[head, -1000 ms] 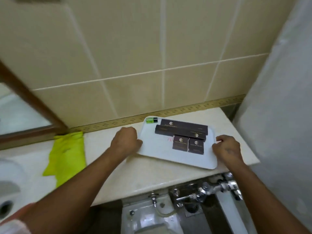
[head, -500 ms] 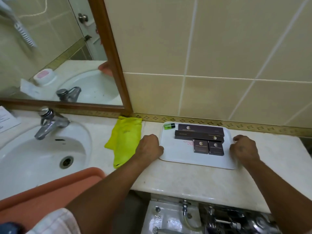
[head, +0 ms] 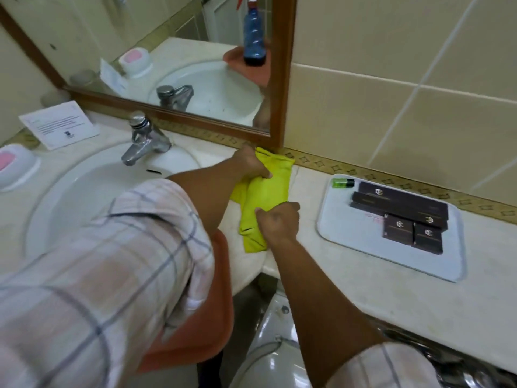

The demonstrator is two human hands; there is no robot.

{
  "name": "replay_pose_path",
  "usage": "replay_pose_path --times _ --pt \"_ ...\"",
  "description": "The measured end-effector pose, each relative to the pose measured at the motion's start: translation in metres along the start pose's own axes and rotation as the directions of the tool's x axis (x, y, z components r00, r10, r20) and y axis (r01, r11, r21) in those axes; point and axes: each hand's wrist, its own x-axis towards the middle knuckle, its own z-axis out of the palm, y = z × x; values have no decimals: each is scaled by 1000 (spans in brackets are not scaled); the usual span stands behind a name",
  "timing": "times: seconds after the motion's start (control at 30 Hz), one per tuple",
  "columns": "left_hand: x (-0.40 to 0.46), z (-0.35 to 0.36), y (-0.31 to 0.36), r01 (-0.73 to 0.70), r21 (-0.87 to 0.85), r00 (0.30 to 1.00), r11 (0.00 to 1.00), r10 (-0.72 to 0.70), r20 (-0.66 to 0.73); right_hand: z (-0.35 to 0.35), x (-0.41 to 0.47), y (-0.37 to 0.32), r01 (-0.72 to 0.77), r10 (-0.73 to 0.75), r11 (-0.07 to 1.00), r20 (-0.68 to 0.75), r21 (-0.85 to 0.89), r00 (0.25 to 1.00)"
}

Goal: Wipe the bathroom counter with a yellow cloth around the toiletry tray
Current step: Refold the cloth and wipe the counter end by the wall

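I am gripping the cloth (head: 265,197) with both hands. My left hand (head: 249,163) is closing on its far end, close under the mirror's (head: 167,51) wooden corner, and my right hand (head: 278,221) is pinching its near part, fingers curled tight into the fabric. The cloth is a soft, bright yellow, folded into a long rumpled strip, and it is lying on the counter (head: 391,289) between the sink (head: 92,197) and the tray (head: 363,242).

The counter is smooth, pale, glossy stone with a rounded front edge. The tray is a white rounded rectangle, flat with a low lip, sitting to the right of the cloth and apart from it. It is holding dark matte boxes (head: 400,211), two long and two short, plus a small green tube (head: 342,182) at its far left corner. The sink is a white glazed bowl with a dull chrome tap (head: 144,141). The wall is cream tile with a patterned gold border.

Half a second ago my hands were resting at the two ends of the tray; now both are off it and on the cloth, and the tray is lying where it was.
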Motion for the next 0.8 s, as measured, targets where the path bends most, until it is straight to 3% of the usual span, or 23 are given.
replay_pose_path --times 0.1,0.2,0.27,0.37,0.43,0.5,0.6,0.73,0.8 --pt "-2 2 -1 -46 -5 999 999 46 6 4 12 2 13 -11 998 30 -60 999" --pt "-11 -9 0 29 -271 988 962 13 153 -2 12 5 23 -24 1000 61 16 998" --pt "-17 -20 6 109 -400 952 910 21 306 -13 1 13 5 -26 984 118 177 993" --pt "-36 -9 55 78 -508 862 858 198 467 -73 -23 52 -5 -67 879 133 477 989" --pt "-60 17 103 42 -543 774 839 317 549 -122 -36 93 20 -74 789 62 614 995" --pt "-94 58 158 -21 -541 684 841 407 606 -175 -56 139 28 -7 693 -32 720 999" --pt "-138 131 231 -113 -565 610 817 506 610 -243 -75 196 63 139 573 -172 817 975" --pt "-175 206 305 -239 -541 653 807 545 525 -315 -75 246 110 235 673 -352 732 906" --pt "-183 233 331 -329 -481 675 813 559 482 -344 -68 262 61 260 757 -385 651 885"
